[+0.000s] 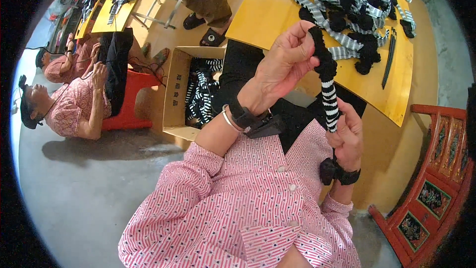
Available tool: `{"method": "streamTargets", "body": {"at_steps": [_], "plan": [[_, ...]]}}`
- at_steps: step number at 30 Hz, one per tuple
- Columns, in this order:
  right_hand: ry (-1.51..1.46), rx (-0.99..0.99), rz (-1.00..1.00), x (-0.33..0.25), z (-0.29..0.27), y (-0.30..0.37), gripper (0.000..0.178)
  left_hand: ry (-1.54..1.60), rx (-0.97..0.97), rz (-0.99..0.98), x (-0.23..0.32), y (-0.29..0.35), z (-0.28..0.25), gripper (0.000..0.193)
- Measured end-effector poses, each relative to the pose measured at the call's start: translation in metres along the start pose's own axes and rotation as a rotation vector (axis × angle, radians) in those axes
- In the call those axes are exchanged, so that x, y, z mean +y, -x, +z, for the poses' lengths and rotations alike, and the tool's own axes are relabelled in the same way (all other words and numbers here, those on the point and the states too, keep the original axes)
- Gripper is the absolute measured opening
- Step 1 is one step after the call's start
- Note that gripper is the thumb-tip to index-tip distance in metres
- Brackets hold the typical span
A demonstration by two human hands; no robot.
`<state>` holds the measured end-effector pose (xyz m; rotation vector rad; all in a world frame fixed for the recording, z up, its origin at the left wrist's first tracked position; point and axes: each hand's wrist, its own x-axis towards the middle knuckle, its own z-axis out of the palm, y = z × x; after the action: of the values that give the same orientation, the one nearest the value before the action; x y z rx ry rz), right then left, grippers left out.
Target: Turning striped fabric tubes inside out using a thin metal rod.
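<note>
Stretched between my two hands is a knitted striped tube (329, 100), black and white along its length with a bunched, fuzzy black upper end. My left hand (285, 64) pinches that black end between thumb and fingers. Lower down, my right hand (347, 134) grips the striped end, its fingers closed around the tip. Whether the piece is a sock or a glove I cannot tell. Just beyond my hands, a heap of similar knitted pieces (347, 5), grey-and-white striped with black fuzzy parts, covers much of the yellow table (263, 15).
Thin black sticks (389, 59) lie by the table's right side. A cardboard box (173, 87) on the left holds black-and-white striped knits (202, 94). A carved red chair (431, 188) stands at right. Two people sit at left near a red stool (131, 101); another stands behind the box.
</note>
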<state>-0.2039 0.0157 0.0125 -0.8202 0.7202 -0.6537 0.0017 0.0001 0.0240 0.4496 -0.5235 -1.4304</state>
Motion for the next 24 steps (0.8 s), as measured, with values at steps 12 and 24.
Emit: {"method": "streamTargets", "body": {"at_steps": [12,24], "plan": [[0.114,0.056,-0.082,-0.004,0.024,-0.004,0.030,0.042,-0.040,0.040,0.007,-0.005,-0.005,0.032],[-0.093,-0.012,0.034,-0.012,0.027,-0.010,0.033,-0.056,-0.055,0.101,0.017,-0.006,-0.004,0.028]]}}
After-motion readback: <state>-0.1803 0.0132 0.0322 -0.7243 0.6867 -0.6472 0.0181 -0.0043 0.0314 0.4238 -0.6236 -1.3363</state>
